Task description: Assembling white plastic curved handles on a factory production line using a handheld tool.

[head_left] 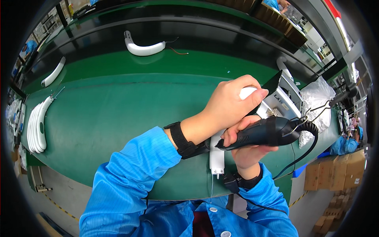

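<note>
My left hand (233, 98) is closed round a white rounded end, its thumb laid over it, beside the screw feeder (285, 96). A white curved plastic housing (216, 161) stands out below my left wrist, two small prongs and a thin wire at its lower end. The wrist hides whether both white parts are one piece. In my right hand (249, 154) lies a black electric screwdriver (268, 132), pointing left. Its tip is at the housing, close under my left wrist; whether it touches cannot be seen.
Several white housings (36, 128) are stacked at the left. Single ones lie at the far left (54, 72) and back (146, 49). A clear bag of white pieces (318, 104) stands right of the feeder. The screwdriver's coiled cord (315, 136) and wire hook (302, 123) hang at the right.
</note>
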Motion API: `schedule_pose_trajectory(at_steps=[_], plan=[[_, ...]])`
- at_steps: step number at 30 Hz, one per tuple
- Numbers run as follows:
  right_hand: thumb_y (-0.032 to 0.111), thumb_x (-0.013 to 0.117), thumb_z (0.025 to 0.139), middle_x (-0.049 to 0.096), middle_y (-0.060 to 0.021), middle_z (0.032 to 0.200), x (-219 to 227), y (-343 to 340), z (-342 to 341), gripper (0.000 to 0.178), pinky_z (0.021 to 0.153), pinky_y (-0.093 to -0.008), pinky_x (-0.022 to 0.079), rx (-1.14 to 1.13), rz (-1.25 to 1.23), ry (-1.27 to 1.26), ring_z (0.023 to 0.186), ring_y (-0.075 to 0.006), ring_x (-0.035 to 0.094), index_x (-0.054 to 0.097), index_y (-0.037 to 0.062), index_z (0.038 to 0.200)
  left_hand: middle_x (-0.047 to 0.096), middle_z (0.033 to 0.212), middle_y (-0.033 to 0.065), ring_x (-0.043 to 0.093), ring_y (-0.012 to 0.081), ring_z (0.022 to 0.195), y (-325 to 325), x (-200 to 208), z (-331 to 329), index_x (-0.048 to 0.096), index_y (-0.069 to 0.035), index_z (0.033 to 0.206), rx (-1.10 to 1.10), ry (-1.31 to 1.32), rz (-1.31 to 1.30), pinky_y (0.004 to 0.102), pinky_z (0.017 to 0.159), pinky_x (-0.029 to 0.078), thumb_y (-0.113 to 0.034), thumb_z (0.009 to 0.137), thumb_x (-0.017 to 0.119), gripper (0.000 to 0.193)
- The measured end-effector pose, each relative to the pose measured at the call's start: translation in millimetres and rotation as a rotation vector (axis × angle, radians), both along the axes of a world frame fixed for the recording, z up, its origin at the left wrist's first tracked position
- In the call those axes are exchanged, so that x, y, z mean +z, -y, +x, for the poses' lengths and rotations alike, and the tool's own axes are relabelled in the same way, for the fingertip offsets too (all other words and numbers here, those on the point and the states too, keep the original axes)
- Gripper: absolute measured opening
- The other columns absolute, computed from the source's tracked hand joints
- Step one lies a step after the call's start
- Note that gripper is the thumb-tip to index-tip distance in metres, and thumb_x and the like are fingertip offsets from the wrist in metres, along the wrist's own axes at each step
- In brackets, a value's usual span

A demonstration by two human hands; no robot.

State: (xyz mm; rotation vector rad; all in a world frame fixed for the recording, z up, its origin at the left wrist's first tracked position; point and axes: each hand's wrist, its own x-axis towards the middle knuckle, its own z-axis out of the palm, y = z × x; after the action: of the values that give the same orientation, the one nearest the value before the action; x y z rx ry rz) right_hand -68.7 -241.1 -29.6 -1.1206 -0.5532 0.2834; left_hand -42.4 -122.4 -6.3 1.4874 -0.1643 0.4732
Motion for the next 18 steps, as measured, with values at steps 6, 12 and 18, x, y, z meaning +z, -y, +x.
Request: schedule_pose_trajectory(at_steps=[6, 12, 18], plan=[[0.091, 0.036, 0.061, 0.052, -0.0075, 0.061, 1.4, 3.0, 5.0, 0.093, 0.055, -0.0317, 0.046, 0.048, 0.076, 0.013, 0.051, -0.0181, 0.051, 0.047, 0.0047, 0.096, 0.064, 0.074, 0.007, 0.062, 0.0145, 0.069, -17.3, 14.4, -5.0, 0.062, -0.004, 0.089, 0.036, 0.014, 0.236, 0.0278, 0.062, 0.048, -0.027, 0.083, 0.067, 0.024], [0.084, 0.036, 0.072, 0.054, -0.0084, 0.066, 39.6, 47.9, 24.7, 0.084, 0.055, -0.0353, 0.046, -0.111, 0.467, 0.281, 0.052, -0.0205, 0.053, 0.048, 0.0052, 0.098, 0.067, 0.077, 0.0121, 0.067, 0.0276, 0.074, -81.8, 22.2, 8.4, 0.062, -0.006, 0.091, 0.366, -0.12, 0.699, 0.0363, 0.07, 0.051, -0.038, 0.074, 0.071, 0.037], [0.087, 0.031, 0.07, 0.052, -0.0071, 0.063, 20.8, 54.5, 47.5, 0.088, 0.054, -0.0326, 0.046, -0.234, 0.39, 0.219, 0.05, -0.0194, 0.052, 0.047, 0.0046, 0.098, 0.065, 0.08, 0.0188, 0.065, 0.0319, 0.078, -115.2, -8.9, 91.2, 0.053, 0.001, 0.095, 0.849, -0.212, 0.507, 0.0389, 0.071, 0.05, -0.034, 0.079, 0.069, 0.042]])
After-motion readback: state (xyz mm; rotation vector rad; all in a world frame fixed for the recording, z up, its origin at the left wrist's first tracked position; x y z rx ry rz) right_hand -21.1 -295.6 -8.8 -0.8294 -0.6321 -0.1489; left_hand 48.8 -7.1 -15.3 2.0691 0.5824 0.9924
